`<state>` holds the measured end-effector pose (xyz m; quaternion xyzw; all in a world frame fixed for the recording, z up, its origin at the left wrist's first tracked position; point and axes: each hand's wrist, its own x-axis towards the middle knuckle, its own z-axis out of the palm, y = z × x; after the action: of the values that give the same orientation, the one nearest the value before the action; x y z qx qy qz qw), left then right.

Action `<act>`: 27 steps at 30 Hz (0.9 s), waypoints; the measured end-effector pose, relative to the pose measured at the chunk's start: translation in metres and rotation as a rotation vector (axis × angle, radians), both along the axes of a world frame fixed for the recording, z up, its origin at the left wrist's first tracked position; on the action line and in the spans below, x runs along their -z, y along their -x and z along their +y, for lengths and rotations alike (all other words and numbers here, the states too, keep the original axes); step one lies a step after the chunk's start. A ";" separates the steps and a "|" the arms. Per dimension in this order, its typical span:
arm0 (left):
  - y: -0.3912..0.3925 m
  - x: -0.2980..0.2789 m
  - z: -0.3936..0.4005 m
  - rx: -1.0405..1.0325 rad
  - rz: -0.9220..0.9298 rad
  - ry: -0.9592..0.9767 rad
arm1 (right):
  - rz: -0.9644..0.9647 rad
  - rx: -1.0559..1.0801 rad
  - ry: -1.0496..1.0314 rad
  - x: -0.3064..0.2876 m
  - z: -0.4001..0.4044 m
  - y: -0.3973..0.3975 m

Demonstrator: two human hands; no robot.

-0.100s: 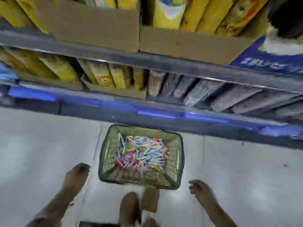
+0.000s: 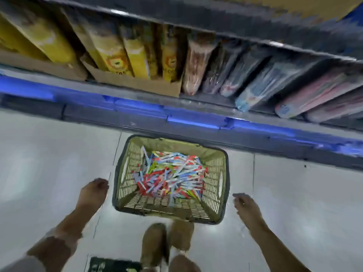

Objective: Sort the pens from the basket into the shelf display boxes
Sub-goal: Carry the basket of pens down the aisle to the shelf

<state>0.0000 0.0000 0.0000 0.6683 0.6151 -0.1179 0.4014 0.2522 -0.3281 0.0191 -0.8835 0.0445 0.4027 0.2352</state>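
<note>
The left hand hangs just beside the basket's left wall, fingers loosely bent and holding nothing. The right hand hovers just off the basket's right wall, fingers loosely curled and empty as far as the blur lets one tell. Between them the basket stands on the floor, a heap of pens piled toward its far side. Two shoes stand at its near edge. Beyond it, the shelf carries a box of yellow packs.
</note>
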 end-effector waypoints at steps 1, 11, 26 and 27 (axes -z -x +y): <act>-0.009 0.018 0.003 -0.005 0.047 0.004 | -0.013 0.012 0.025 0.022 0.009 -0.009; -0.037 0.153 0.037 -0.067 0.080 -0.078 | -0.174 0.147 0.158 0.165 0.019 -0.032; -0.023 -0.103 -0.038 0.249 0.065 -0.107 | -0.094 0.425 0.031 -0.095 -0.078 0.011; -0.026 -0.135 -0.048 0.280 0.054 -0.112 | -0.093 0.482 0.019 -0.129 -0.093 0.018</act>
<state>0.0258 -0.0480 0.1345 0.7655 0.5319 -0.1564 0.3265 0.2344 -0.4215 0.1482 -0.8671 0.2469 0.2935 0.3177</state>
